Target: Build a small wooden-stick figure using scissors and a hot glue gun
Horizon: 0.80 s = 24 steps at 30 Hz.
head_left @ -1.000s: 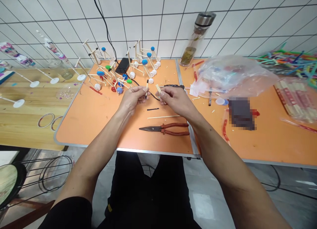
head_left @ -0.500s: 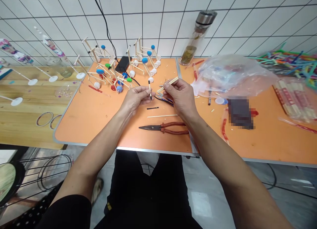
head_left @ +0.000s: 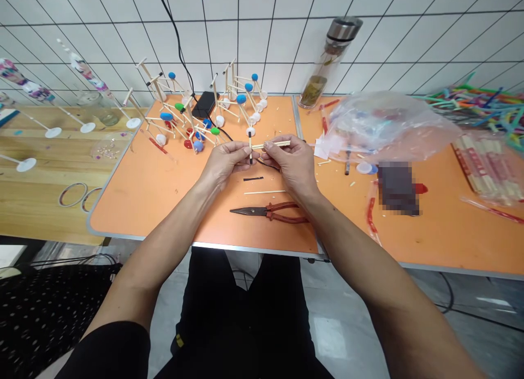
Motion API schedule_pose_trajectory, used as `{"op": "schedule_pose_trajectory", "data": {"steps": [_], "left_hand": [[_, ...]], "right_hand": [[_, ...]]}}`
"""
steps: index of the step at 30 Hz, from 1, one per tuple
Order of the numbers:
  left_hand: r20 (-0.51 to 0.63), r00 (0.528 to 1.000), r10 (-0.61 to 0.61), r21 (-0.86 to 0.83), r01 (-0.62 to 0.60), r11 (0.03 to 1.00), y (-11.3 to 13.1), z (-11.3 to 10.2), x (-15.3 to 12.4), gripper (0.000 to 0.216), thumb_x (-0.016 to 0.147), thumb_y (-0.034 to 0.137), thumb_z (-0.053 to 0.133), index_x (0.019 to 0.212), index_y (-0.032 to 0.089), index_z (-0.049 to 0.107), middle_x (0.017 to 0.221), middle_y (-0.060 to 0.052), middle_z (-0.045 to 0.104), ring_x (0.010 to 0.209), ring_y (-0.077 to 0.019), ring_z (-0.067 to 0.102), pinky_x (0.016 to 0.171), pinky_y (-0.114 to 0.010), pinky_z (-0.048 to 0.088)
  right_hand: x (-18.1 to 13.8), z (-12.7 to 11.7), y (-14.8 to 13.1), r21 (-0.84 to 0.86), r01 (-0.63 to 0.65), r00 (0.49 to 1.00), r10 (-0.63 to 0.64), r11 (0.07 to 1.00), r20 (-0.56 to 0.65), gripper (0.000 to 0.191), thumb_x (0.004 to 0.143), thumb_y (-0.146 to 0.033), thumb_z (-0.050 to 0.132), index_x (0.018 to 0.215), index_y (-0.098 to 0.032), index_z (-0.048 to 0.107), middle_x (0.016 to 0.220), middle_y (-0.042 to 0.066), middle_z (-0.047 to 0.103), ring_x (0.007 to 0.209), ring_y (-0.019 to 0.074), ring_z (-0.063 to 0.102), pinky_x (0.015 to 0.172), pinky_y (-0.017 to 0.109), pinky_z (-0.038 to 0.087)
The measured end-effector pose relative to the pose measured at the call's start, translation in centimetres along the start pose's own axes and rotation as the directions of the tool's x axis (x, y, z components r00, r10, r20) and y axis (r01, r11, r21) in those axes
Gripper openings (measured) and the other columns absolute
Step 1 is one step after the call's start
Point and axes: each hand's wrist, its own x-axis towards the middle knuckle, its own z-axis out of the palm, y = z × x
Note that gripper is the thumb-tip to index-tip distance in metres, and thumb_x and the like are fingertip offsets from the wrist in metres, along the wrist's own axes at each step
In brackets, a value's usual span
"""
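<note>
My left hand (head_left: 226, 159) pinches a short wooden stick with black ends (head_left: 250, 148), held nearly upright. My right hand (head_left: 291, 161) is closed on a pair of pale wooden sticks (head_left: 279, 143) lying almost level. Their left ends meet or cross the upright stick at its middle; whether they are joined I cannot tell. Below the hands, a black strip (head_left: 253, 178) and a thin wooden stick (head_left: 264, 192) rest on the orange table (head_left: 164, 204). Nearer the edge lie long-nose pliers (head_left: 268, 211) with red handles, partly behind my right wrist.
Several stick models with coloured caps (head_left: 180, 108) stand at the back left, near a black phone (head_left: 205, 105). A glass bottle (head_left: 317, 78) stands by the wall. To the right lie a plastic bag (head_left: 388, 125) and wrapped sticks (head_left: 487, 163). Patterned dark cloth (head_left: 49, 308) shows lower left.
My right hand has turned and brought its sticks down and left, level against the upright stick in my left hand. The dotted cloth at lower left has moved further into view.
</note>
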Motion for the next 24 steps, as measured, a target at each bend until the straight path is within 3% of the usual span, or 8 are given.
{"op": "schedule_pose_trajectory", "data": {"steps": [11,21,24], "left_hand": [[0.034,0.996,0.083,0.195,-0.088,0.977,1.6,-0.7,-0.2,0.025,0.079,0.035,0.096,0.086,0.015,0.083,0.083,-0.007,0.085,0.066,-0.0116,0.07,0.064,-0.021,0.055],[0.131,0.99,0.055,0.255,-0.087,0.963,1.9,-1.0,-0.2,0.015,0.079,0.026,0.09,0.082,0.013,0.085,0.077,-0.007,0.081,0.068,-0.0116,0.07,0.065,-0.021,0.054],[0.124,0.991,0.055,0.262,-0.086,0.961,1.9,-1.1,-0.1,0.014,0.079,0.025,0.091,0.08,0.013,0.084,0.077,-0.007,0.081,0.067,-0.0114,0.069,0.065,-0.021,0.053]], "right_hand": [[-0.3,-0.3,-0.5,-0.273,0.036,0.988,0.006,0.961,0.152,0.026,0.082,-0.037,0.096,0.08,-0.019,0.077,0.073,0.0,0.077,0.063,0.0127,0.071,0.062,0.024,0.058],[-0.5,-0.2,0.0,-0.377,0.002,0.979,0.075,0.926,0.19,0.028,0.088,-0.041,0.094,0.084,-0.021,0.077,0.079,0.001,0.078,0.066,0.0135,0.072,0.063,0.024,0.058],[-0.6,0.0,-0.2,-0.352,-0.018,0.977,0.091,0.936,0.194,0.022,0.091,-0.034,0.092,0.084,-0.02,0.076,0.076,0.001,0.077,0.065,0.0128,0.072,0.062,0.023,0.058]]}}
